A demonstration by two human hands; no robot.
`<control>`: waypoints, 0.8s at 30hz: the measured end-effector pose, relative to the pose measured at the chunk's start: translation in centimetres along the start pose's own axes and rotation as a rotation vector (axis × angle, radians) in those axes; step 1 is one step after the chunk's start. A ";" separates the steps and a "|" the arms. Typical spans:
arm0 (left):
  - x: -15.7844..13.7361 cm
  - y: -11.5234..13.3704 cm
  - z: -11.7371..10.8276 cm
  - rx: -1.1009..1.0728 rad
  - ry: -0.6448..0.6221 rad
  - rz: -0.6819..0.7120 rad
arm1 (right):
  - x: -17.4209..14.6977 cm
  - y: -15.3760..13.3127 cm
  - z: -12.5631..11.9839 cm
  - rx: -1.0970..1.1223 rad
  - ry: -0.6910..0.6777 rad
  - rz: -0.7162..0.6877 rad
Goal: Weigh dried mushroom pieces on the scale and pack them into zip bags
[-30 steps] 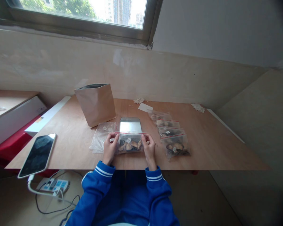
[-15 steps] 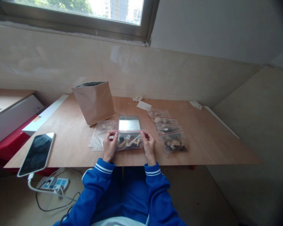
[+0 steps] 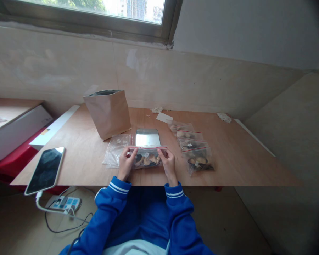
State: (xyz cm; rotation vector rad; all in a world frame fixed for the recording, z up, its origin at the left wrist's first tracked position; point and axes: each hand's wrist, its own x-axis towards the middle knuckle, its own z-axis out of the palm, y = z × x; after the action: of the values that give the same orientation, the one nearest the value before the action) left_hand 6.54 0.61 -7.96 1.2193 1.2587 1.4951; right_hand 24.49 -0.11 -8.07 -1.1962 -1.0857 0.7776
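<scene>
At our wooden table, near the front edge, our left hand and right hand pinch the top of a filled zip bag.

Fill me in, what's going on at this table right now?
A person in blue sleeves has a clear zip bag of brownish pieces in front of them, the left hand and right hand pinching its red-lined top near either end. Whether it is sealed, I can't tell. Just beyond it lies a flat silver-topped device. More filled bags overlap to the right; flat clear bags and an upright brown paper bag are to the left.
</scene>
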 end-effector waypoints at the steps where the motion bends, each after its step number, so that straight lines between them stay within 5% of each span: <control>1: 0.0 0.0 0.0 0.008 -0.004 0.016 | 0.0 0.0 0.0 0.000 0.002 -0.003; 24: 0.2 0.3 -0.1 0.007 -0.058 -0.004 | -0.1 0.0 0.1 0.084 0.003 0.037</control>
State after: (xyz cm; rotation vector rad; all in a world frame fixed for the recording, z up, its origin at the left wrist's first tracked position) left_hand 6.40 0.75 -7.66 1.2553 1.2287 1.4435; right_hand 24.36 -0.17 -8.10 -1.1486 -1.0215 0.8412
